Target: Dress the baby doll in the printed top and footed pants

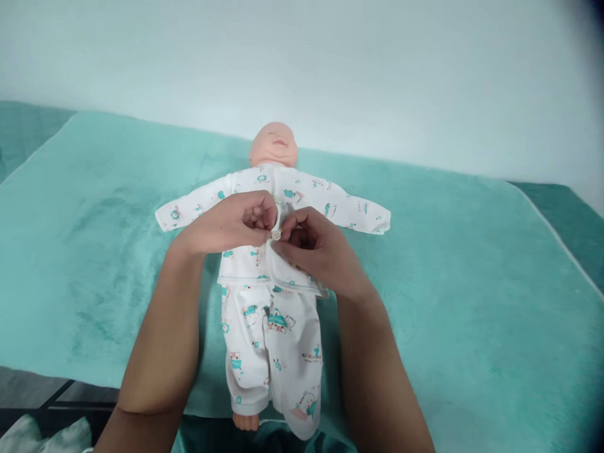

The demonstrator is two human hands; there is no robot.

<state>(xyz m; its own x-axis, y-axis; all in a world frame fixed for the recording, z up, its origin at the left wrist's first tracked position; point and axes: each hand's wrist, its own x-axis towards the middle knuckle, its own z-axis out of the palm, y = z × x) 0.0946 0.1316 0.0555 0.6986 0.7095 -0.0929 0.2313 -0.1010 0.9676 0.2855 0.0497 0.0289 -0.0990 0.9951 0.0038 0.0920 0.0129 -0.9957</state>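
Note:
A baby doll (274, 143) lies face up on a teal blanket (448, 264), head away from me and arms spread. It wears a white printed shirt (325, 204) and matching trousers (271, 352). One bare foot (245, 421) shows at the near end. My left hand (231, 223) and my right hand (316, 251) meet over the doll's chest. Both pinch the shirt's front edges together around a small snap button (276, 235).
The blanket covers a wide flat surface against a pale wall (330, 63). A dark frame (56, 409) and a bit of white cloth (42, 437) show at the lower left, below the blanket's near edge.

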